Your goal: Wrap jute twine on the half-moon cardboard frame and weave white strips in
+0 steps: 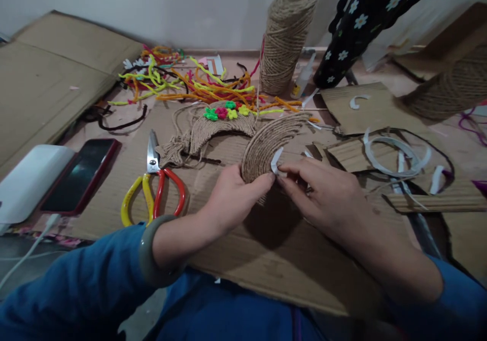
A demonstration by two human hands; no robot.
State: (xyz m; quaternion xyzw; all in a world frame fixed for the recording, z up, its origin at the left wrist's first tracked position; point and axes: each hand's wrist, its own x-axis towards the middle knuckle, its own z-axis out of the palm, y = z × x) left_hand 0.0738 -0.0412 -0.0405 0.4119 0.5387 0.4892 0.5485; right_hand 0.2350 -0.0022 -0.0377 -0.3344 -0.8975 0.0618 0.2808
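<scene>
My left hand (238,191) is closed on a crescent covered in rows of jute twine (262,150), its thumb lying along the inner edge. With thumb and forefinger, my right hand (323,189) pinches a short white strip (277,161) against that inner curve. What the strip is made of I cannot tell. Behind the crescent lies a second jute crescent (207,133) topped with small green, red and yellow flowers (232,111). Beside it is a jute star (171,150). Scissors (154,183) with one yellow and one red handle lie left of my hands.
Coloured fuzzy stems (213,92) lie in a heap at the back. A jute twine spool (287,41), a small glue bottle (304,77) and a black flowered object (357,26) stand behind. A phone (81,176) lies left; a white tape ring (395,156) and cardboard pieces (353,112) lie right.
</scene>
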